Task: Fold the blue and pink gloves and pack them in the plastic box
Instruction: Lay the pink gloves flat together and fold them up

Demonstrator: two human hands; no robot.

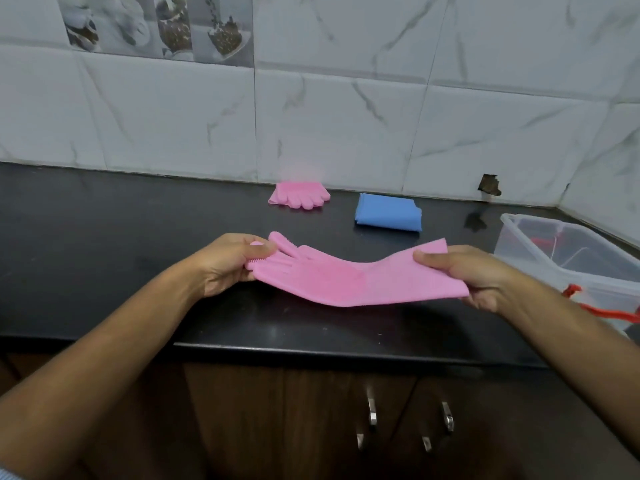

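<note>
text: none legible | labels/brands: none seen on the plastic box (540, 251) or either pink glove (339, 282) | numbers/signs: none | decorative wall tile (156, 26) carried a picture only, no lettering

Head camera looks forward and down, close over the counter (104, 271).

A: Light level? Soft, even indoor light, moderately bright; wall tiles (346, 116) read pale grey-white.
B: Glare? Faint sheen and small specks on the black table (104, 220); a dim pink reflection on the tile behind the far pink glove (299, 195).
A: Shadows weak. Edges bow from wide-angle distortion; overall slightly soft.
</note>
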